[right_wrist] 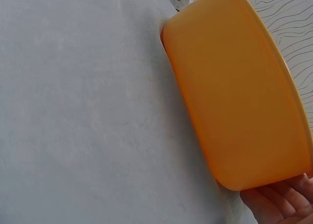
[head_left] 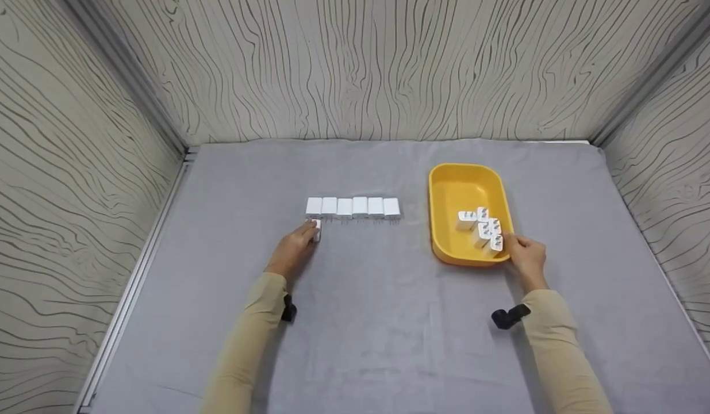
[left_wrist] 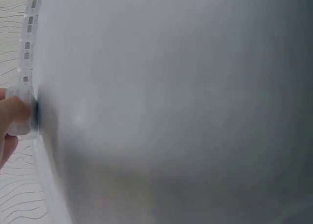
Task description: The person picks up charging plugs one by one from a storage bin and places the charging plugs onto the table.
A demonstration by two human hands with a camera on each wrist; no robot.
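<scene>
My left hand point(head_left: 293, 250) pinches a white charger plug point(head_left: 317, 230) between thumb and fingers, just in front of the left end of a row. That row is several white charger plugs point(head_left: 360, 206) set side by side, their thin metal prongs pointing toward me. In the left wrist view, the held plug point(left_wrist: 20, 111) overlaps the near end of the row. My right hand point(head_left: 526, 257) grips the right front edge of a yellow tray point(head_left: 438, 213). Several more plugs point(head_left: 482, 234) stand inside it with prongs up, mostly bunched at its right side.
A grey cloth point(head_left: 366, 333) covers the table. Wood-grain patterned panels point(head_left: 355, 69) rise behind and at both sides, with metal rails along the table's left edge. Black wrist cameras point(head_left: 509, 317) are strapped at the sleeves.
</scene>
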